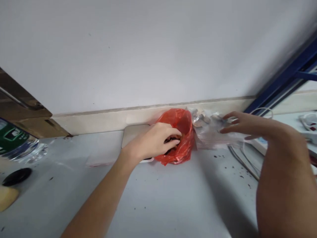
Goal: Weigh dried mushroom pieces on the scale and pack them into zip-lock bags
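My left hand (pixel 158 137) reaches into the mouth of a red plastic bag (pixel 184 145). Its thumb and fingers curl round dark brown-red bits (pixel 170 139), whose kind I cannot make out. Under and behind that wrist lies a flat, light-coloured kitchen scale or similar slab (pixel 132 133). To the right, my right hand (pixel 239 125) hovers with fingers apart at the edge of a clear plastic bag (pixel 210 137). Pale brownish pieces (pixel 199 119) show through the clear plastic, right beside the red bag. Whether the right fingertips touch the plastic is unclear.
Dark crumbs (pixel 241 176) are scattered on the grey tabletop (pixel 158 205). A water bottle (pixel 19 142), a black disc (pixel 17 177) and a yellowish object (pixel 7 197) stand at left. Cables (pixel 245 162) run at right near a blue metal frame (pixel 284 79). A white wall rises behind.
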The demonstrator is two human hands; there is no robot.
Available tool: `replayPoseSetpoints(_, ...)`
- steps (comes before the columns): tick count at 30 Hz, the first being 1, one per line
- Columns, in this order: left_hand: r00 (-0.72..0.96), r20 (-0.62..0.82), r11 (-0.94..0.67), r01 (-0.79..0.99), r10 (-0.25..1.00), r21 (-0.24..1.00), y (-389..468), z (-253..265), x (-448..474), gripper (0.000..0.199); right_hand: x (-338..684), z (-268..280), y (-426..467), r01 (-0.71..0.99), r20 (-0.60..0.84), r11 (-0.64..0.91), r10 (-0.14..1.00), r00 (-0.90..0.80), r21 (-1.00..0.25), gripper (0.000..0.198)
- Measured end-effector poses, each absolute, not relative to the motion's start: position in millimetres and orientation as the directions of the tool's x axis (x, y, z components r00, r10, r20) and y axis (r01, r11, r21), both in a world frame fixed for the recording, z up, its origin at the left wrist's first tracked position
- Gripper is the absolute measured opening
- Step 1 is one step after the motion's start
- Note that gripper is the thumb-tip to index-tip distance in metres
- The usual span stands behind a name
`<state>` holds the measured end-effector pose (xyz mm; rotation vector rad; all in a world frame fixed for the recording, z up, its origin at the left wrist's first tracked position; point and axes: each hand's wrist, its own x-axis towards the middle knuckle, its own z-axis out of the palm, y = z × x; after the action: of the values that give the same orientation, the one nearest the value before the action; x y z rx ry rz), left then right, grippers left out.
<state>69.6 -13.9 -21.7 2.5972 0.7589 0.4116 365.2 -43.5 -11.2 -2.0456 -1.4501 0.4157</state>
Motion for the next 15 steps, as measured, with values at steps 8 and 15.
replayPoseSetpoints(8,0.833,0.115,-0.774,0.44,0.541,0.455,-10,-28,88,0.024,361,-3,-33,0.713,-0.172,-0.544,0.832,0.528,-0.442,0.03)
replayPoseSetpoints(15,0.764,0.201,-0.714,0.428,0.614,0.553,-9,-23,83,0.023,331,38,-53,0.692,0.115,-0.585,0.723,0.682,-0.423,0.026)
